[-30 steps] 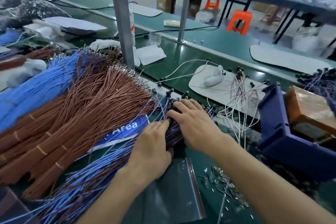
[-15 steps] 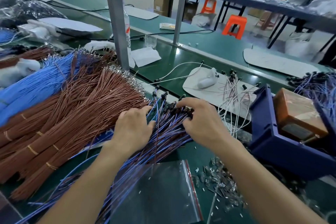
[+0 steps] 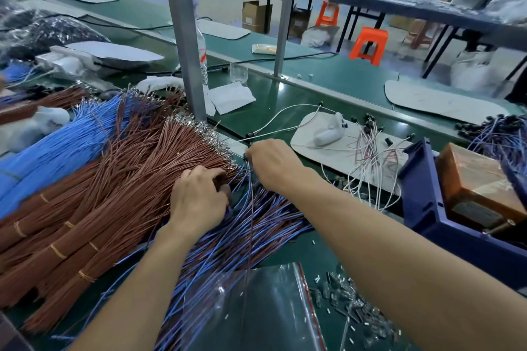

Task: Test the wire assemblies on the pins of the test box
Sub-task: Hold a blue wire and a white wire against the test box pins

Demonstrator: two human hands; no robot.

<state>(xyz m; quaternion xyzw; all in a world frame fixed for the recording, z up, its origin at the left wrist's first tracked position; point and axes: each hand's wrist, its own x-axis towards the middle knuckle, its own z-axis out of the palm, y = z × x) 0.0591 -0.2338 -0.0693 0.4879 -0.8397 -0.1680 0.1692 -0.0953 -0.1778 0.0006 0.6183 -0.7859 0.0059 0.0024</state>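
A pile of blue-and-brown wire assemblies (image 3: 228, 245) lies on the green bench in front of me. My left hand (image 3: 199, 199) presses down on the pile's upper end, its fingers curled among the wires. My right hand (image 3: 273, 164) pinches the black end of one wire assembly (image 3: 251, 208), which hangs down from its fingers over the pile. The brown test box (image 3: 479, 182) sits in a blue bin (image 3: 422, 208) at the right, apart from both hands. I cannot make out its pins.
Bundles of brown wires (image 3: 119, 185) and blue wires (image 3: 57, 151) fill the left. A grey post (image 3: 182, 37) rises behind them. White wire assemblies (image 3: 368, 151) lie on a white mat. A clear zip bag (image 3: 256, 308) and small loose parts (image 3: 350, 302) sit near me.
My right hand has risen and drawn a single wire assembly up out of the pile. My left hand shifted right along the pile and holds it down.
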